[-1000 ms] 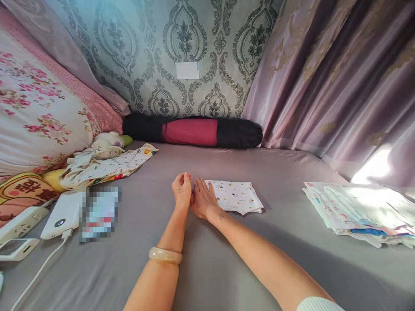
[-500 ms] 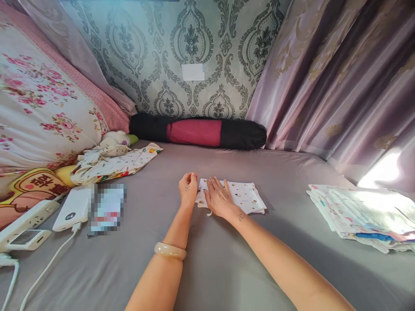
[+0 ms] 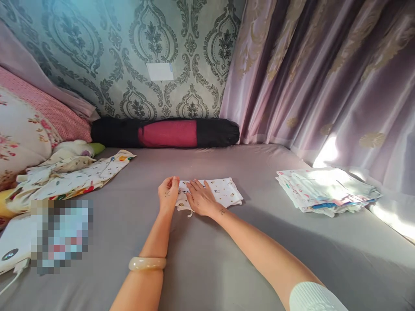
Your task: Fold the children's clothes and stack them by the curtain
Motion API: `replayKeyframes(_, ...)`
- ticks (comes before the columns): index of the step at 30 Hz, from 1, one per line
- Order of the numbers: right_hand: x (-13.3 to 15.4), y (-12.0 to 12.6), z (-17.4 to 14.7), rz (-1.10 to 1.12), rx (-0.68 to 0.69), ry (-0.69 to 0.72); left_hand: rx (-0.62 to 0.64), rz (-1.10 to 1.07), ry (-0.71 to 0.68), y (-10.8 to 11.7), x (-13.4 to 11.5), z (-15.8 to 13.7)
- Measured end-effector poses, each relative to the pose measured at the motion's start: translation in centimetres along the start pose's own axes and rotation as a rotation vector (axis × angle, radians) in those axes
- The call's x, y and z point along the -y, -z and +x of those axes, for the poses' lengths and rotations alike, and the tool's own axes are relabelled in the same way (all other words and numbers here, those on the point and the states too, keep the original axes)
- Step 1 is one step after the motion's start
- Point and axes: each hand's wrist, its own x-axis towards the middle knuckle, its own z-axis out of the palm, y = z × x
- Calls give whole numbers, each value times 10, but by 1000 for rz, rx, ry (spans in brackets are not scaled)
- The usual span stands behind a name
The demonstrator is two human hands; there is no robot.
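Observation:
A white garment [image 3: 226, 192] with a small scattered print lies folded flat on the grey bed sheet [image 3: 194, 250]. A short white tie string sticks out from its near edge. At the garment's left end my left hand [image 3: 167, 193] is closed, its thumb and fingers pinched on the edge of the fabric. My right hand [image 3: 201, 198] rests palm down on top of the garment, fingers stretched and a little apart. A pale bangle [image 3: 147, 264] circles my left forearm.
A stack of folded clothes [image 3: 324, 190] sits to the right by the curtain [image 3: 275, 86]. A black and red roll bag [image 3: 167, 133] lies along the wall. Left are a printed cloth [image 3: 74, 172], a white power bank [image 3: 16, 235] with a cable, and a blurred packet [image 3: 69, 235].
My view has turned to the right, so everything sits further left in the picture. Both hands keep much the same places on the garment, the right still flat.

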Motion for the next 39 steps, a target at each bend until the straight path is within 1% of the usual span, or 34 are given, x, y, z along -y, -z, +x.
replayKeyframes(3, -9, 8, -3, 44, 13, -17, 87, 170, -100, -1, -4, -5)
replayKeyframes(5, -18, 13, -6, 30, -10, -54, 161, 303, -230, -3, -6, -9)
replayKeyframes(8, -31, 17, -14, -17, -17, -118, 308, 501, -436, -6, -9, -16)
replayKeyframes(11, -41, 14, -21, -35, -3, -154, 440, 659, -530, -10, -10, -22)
replayKeyframes(13, -44, 11, -24, -37, -2, -158, 475, 708, -559, -11, -10, -25)
replayKeyframes(20, -45, 7, -25, -30, -16, -153, 502, 772, -580, -13, -11, -30)
replayKeyframes(23, -46, 11, -24, 3, 7, -155, 498, 783, -610, -12, -14, -31)
replayKeyframes(26, -50, 17, -28, 15, 26, -188, 493, 803, -664, -13, -16, -33)
replayKeyframes(32, -63, 30, -44, -123, -32, -258, 504, 846, -758, -22, -15, -38)
replayKeyframes(34, -66, 29, -47, -138, -28, -270, 524, 865, -759, -25, -13, -42)
replayKeyframes(39, -69, 19, -48, -135, -28, -301, 600, 932, -707, -30, -4, -50)
